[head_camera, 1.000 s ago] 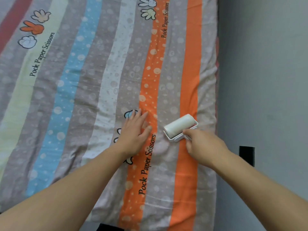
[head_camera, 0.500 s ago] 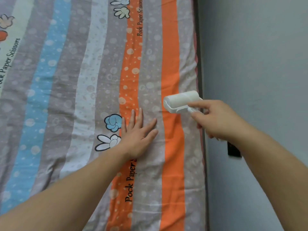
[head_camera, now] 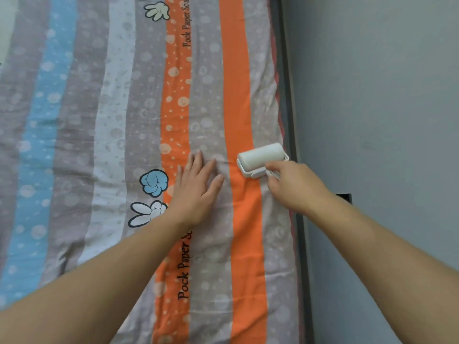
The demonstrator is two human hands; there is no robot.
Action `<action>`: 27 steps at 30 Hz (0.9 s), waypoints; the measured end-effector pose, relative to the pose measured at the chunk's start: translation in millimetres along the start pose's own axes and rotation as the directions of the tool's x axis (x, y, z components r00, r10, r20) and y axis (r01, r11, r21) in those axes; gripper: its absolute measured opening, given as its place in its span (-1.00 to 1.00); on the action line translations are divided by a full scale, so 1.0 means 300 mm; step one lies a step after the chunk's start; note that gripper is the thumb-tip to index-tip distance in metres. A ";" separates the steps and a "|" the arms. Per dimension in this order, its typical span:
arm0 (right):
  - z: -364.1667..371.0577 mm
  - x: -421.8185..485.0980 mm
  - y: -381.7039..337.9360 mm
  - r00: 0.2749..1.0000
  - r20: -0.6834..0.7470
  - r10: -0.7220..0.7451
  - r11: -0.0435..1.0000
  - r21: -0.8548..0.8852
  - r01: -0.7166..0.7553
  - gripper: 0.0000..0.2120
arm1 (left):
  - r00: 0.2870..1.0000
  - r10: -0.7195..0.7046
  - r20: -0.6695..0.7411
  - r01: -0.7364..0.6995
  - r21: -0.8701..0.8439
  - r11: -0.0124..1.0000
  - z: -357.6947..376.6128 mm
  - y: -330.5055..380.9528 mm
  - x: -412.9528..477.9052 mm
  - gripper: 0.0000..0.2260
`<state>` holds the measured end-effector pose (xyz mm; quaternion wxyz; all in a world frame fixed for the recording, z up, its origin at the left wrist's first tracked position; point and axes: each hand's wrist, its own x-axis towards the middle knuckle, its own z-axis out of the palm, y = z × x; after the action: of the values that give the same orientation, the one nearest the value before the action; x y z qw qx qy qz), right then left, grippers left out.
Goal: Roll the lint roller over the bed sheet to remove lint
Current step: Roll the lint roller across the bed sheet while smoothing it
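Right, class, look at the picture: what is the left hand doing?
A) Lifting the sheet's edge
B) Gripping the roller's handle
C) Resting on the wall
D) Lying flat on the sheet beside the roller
D: the left hand lies flat on the sheet with straight fingers, just left of the roller, whose handle the right hand grips.

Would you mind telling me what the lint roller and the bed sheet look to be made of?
Lint roller: matte white roll, likely sticky paper, in a smooth white frame that looks plastic. Bed sheet: woven fabric, probably cotton, matte, with fine creases and printed stripes.
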<state>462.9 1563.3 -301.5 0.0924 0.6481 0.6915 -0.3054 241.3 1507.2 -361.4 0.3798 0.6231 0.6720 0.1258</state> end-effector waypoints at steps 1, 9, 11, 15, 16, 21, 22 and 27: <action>0.002 -0.043 0.019 1.000 0.027 0.010 1.000 -0.004 -0.010 -0.70 | 0.999 -0.021 0.025 0.020 0.029 0.999 0.007 0.010 0.018 -0.26; -0.039 -0.260 0.168 0.975 0.209 0.080 0.987 0.122 -0.107 -0.71 | 0.987 -0.153 0.053 0.137 0.226 0.964 0.094 0.079 0.068 -0.30; -0.107 -0.260 0.178 0.957 0.278 0.087 0.946 0.276 -0.167 -0.79 | 0.983 -0.166 0.072 0.141 0.267 0.953 0.104 0.086 0.065 -0.26; -0.190 -0.124 0.146 0.994 0.042 0.105 0.812 0.573 -0.110 -0.73 | 0.980 -0.171 0.100 0.139 0.266 0.954 0.109 0.105 0.064 -0.24; -0.196 -0.053 0.127 0.988 -0.042 0.146 0.796 0.598 -0.092 -0.71 | 0.979 -0.174 0.104 0.142 0.262 0.954 0.112 0.108 0.062 -0.25; -0.167 0.316 0.064 0.972 -0.134 0.191 0.803 0.592 -0.076 -0.71 | 0.976 -0.160 0.148 0.122 0.237 0.964 0.143 0.134 0.028 -0.27; -0.149 0.348 0.066 0.975 -0.117 0.189 0.813 0.575 -0.089 -0.72 | 0.976 -0.153 0.158 0.113 0.235 0.965 0.154 0.136 0.016 -0.28; -0.063 0.231 0.129 0.989 -0.097 0.110 0.888 0.456 -0.054 -0.67 | 0.976 -0.130 0.178 0.095 0.191 0.977 0.184 0.131 -0.010 -0.32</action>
<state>495.1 1630.9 -334.4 -0.0895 0.6977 0.5778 -0.4141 307.0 1495.1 -372.6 0.3901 0.6251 0.6759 -0.0174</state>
